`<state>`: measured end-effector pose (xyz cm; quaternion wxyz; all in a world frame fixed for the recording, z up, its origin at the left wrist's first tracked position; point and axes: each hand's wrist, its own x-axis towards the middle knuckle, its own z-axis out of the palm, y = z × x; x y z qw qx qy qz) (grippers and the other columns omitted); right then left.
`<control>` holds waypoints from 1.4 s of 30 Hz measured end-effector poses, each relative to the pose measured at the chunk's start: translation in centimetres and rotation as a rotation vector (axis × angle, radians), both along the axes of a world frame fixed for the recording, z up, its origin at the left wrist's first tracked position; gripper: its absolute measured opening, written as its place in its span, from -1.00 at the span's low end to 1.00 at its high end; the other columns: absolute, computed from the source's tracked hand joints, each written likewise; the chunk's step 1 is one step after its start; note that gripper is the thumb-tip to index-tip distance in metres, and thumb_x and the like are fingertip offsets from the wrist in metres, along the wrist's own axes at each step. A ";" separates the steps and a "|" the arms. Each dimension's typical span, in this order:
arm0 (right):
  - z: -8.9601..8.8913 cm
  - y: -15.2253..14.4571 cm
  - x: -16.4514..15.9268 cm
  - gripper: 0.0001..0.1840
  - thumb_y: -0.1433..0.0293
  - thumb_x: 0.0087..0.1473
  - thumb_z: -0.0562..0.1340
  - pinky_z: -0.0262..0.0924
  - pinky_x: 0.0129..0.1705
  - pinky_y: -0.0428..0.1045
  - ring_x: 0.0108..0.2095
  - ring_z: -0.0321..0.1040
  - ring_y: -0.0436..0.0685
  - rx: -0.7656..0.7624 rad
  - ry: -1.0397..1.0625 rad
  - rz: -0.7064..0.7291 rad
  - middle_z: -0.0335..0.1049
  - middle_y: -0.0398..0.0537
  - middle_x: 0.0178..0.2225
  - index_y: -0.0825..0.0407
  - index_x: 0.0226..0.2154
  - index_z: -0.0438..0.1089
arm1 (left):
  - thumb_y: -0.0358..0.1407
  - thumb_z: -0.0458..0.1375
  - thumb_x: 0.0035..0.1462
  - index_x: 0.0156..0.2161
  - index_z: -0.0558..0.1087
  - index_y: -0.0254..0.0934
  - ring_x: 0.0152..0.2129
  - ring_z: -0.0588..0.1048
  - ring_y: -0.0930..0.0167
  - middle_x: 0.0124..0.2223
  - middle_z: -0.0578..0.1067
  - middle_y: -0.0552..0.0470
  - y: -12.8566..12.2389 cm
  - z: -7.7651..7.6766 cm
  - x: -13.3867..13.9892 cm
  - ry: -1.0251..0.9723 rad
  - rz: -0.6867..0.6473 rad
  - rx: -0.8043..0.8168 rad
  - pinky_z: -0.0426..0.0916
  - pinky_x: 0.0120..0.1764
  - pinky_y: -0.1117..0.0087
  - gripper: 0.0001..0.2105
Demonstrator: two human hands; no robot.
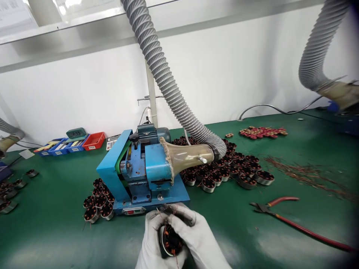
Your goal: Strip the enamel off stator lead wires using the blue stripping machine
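Observation:
Both hands wear white gloves with dark smudges. My left hand (150,239) wraps around a motor stator (171,241), a metal ring with a black core and copper windings. Thin copper wires stick out of its upper and lower edges. My right hand (198,229) lies against the stator from the other side, its fingers closed at the wires on the top; the fingertips partly hide what they grip. Just beyond my hands stands a blue belt-driven machine (159,164) with a red switch on its base. A beige funnel (193,155) is fixed to its side.
Many stators (215,177) stand right of the machine, and a smaller group (98,201) to its left. Red-handled cutting pliers (280,215) and loose copper wires (305,173) lie at right. A grey hose (168,80) hangs overhead. Blue and red bins (94,141) stand behind.

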<state>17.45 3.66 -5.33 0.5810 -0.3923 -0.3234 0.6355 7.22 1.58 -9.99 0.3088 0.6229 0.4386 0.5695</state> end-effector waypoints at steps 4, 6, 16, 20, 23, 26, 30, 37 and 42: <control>0.1 0.8 -0.2 -0.80 0.32 -0.35 0.44 0.20 -0.40 -0.06 -0.49 0.32 0.05 -0.030 0.035 -0.036 0.48 -0.06 -0.53 0.09 -0.58 0.52 | -0.54 0.18 -0.30 -0.12 0.26 -0.12 -0.17 0.40 0.34 -0.12 0.30 0.03 0.1 -0.1 0.0 0.011 -0.013 0.011 0.32 -0.11 0.34 -0.46; 0.1 1.7 0.6 -0.80 0.33 -0.37 0.45 0.15 -0.51 -0.11 -0.60 0.23 -0.04 -0.037 0.163 -0.057 0.42 -0.15 -0.63 0.09 -0.60 0.51 | -0.50 0.18 -0.28 -0.14 0.28 -0.13 -0.16 0.37 0.34 -0.15 0.30 0.03 0.1 -0.1 -0.1 0.022 -0.009 0.045 0.29 -0.09 0.35 -0.51; -2.6 1.9 -1.0 -0.78 0.31 -0.22 0.33 0.31 -0.25 0.05 -0.33 0.41 0.20 0.169 -0.245 -0.149 0.50 0.04 -0.37 0.06 -0.43 0.51 | -0.42 0.16 -0.20 -0.14 0.35 -0.25 -0.14 0.43 0.31 -0.10 0.42 -0.07 3.0 -0.6 0.9 -0.131 0.206 -0.299 0.33 -0.09 0.35 -0.60; -3.5 3.9 -1.6 -0.76 0.29 -0.12 0.25 0.30 -0.17 0.10 -0.28 0.42 0.22 0.135 -0.288 -0.181 0.50 0.08 -0.31 0.08 -0.37 0.48 | -0.48 0.10 -0.18 -0.11 0.32 -0.27 -0.12 0.43 0.35 -0.07 0.45 -0.07 5.0 0.0 1.9 -0.189 0.235 -0.376 0.30 -0.05 0.38 -0.59; -3.7 5.4 -1.3 -0.74 0.28 -0.09 0.22 0.27 -0.14 0.12 -0.26 0.41 0.23 0.145 -0.318 -0.185 0.50 0.10 -0.28 0.09 -0.35 0.48 | -0.48 0.09 -0.14 -0.09 0.30 -0.27 -0.14 0.45 0.35 -0.07 0.45 -0.09 5.9 0.5 2.4 -0.208 0.211 -0.393 0.30 -0.05 0.36 -0.59; -3.7 5.9 -1.0 -0.73 0.28 -0.07 0.19 0.26 -0.13 0.14 -0.25 0.40 0.24 0.152 -0.349 -0.174 0.49 0.12 -0.27 0.10 -0.35 0.47 | -0.45 0.10 -0.13 -0.10 0.30 -0.27 -0.18 0.46 0.32 -0.09 0.44 -0.12 6.2 0.8 2.6 -0.175 0.231 -0.409 0.32 -0.08 0.31 -0.61; -3.6 5.9 -0.8 -0.71 0.27 -0.06 0.18 0.25 -0.11 0.15 -0.24 0.39 0.25 0.154 -0.367 -0.155 0.49 0.14 -0.27 0.12 -0.34 0.47 | -0.46 0.09 -0.16 -0.14 0.33 -0.29 -0.17 0.45 0.31 -0.10 0.42 -0.13 6.4 1.3 2.8 -0.151 0.255 -0.376 0.32 -0.08 0.29 -0.63; -3.2 4.1 -0.7 -0.76 0.30 -0.02 0.16 0.31 -0.23 0.05 -0.31 0.41 0.19 0.193 -0.422 -0.157 0.48 0.07 -0.34 0.08 -0.36 0.48 | -0.42 0.13 -0.20 -0.17 0.33 -0.27 -0.22 0.48 0.33 -0.16 0.47 -0.09 5.2 0.9 2.5 -0.144 0.261 -0.382 0.37 -0.14 0.35 -0.64; -3.8 0.5 -0.3 -0.79 0.31 -0.04 0.18 0.33 -0.22 0.01 -0.27 0.43 0.19 0.387 -0.440 -0.168 0.49 0.04 -0.31 -0.01 -0.34 0.50 | -0.42 0.23 -0.33 -0.17 0.36 -0.21 -0.27 0.51 0.28 -0.20 0.52 -0.04 2.3 -1.2 0.7 -0.151 0.190 -0.315 0.43 -0.24 0.36 -0.53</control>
